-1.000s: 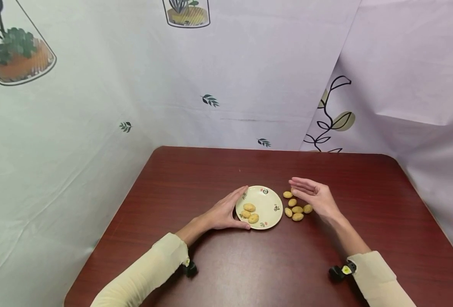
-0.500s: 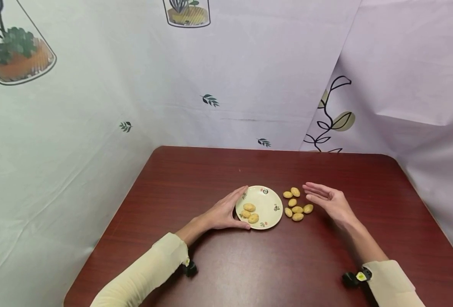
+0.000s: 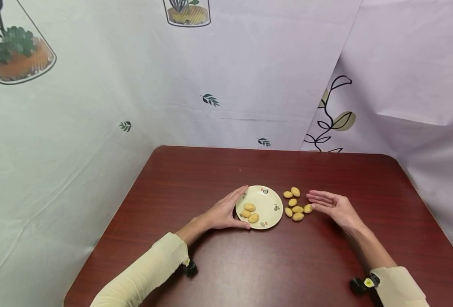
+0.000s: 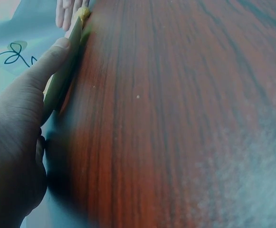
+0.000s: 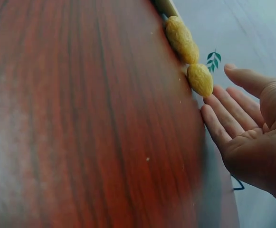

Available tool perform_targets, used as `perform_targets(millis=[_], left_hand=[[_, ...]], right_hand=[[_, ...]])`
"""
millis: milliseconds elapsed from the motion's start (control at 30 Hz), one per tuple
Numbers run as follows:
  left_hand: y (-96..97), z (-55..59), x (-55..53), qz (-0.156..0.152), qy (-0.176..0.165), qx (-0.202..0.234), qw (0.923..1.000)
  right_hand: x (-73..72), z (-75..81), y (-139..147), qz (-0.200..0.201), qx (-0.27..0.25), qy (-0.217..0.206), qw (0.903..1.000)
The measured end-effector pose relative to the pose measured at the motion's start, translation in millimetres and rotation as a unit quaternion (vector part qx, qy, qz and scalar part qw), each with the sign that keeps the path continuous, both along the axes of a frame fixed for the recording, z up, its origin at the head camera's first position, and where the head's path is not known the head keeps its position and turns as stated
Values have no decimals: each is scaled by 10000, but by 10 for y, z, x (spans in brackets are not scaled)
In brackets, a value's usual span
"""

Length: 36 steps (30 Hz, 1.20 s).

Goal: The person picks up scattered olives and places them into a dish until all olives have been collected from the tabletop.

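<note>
The red-brown wooden surface (image 3: 272, 260) carries everything here. The biggest shift of the last second is in the right hand (image 3: 335, 207): it stood over the loose nuts with its fingers raised, and it has since drawn back toward 3 o'clock and sunk low to the surface. Its fingers lie straight and relaxed, holding nothing, with the tips right at the outermost nut (image 3: 308, 208); whether they touch it I cannot tell. That uncovers the far nut at the cluster's 12 o'clock, which the hand had hidden, and puts the hand beside the cluster, as if readied to take up the next nut.

The left hand (image 3: 224, 212) has not moved: thumb and fingers curl round the 9 o'clock rim of the plate (image 3: 269, 200), steadying it.

The plate stays put at the middle of the surface, three nuts (image 3: 249, 212) lying in its left half. The six loose nuts (image 3: 295, 204) lie just beside it at 3 o'clock. The outermost one is oval, its long axis running roughly from 8 to 2 o'clock, one end toward the right fingertips.
</note>
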<state>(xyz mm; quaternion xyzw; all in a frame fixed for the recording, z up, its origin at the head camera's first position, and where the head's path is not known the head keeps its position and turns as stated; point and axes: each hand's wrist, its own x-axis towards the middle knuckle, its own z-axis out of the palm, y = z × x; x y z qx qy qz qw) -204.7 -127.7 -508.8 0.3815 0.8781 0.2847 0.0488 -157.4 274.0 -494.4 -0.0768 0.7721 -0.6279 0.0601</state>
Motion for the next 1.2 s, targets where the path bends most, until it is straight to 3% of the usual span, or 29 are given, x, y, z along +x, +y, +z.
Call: perform_targets(millis=[767, 1200], left_hand=[[3, -10, -4, 27, -31, -33, 10000], [0, -22, -16, 24, -28, -106, 9999]], right_hand=[[11, -23, -20, 382, 659, 808, 9938], [-8, -11, -50, 161, 1115, 934, 9892]])
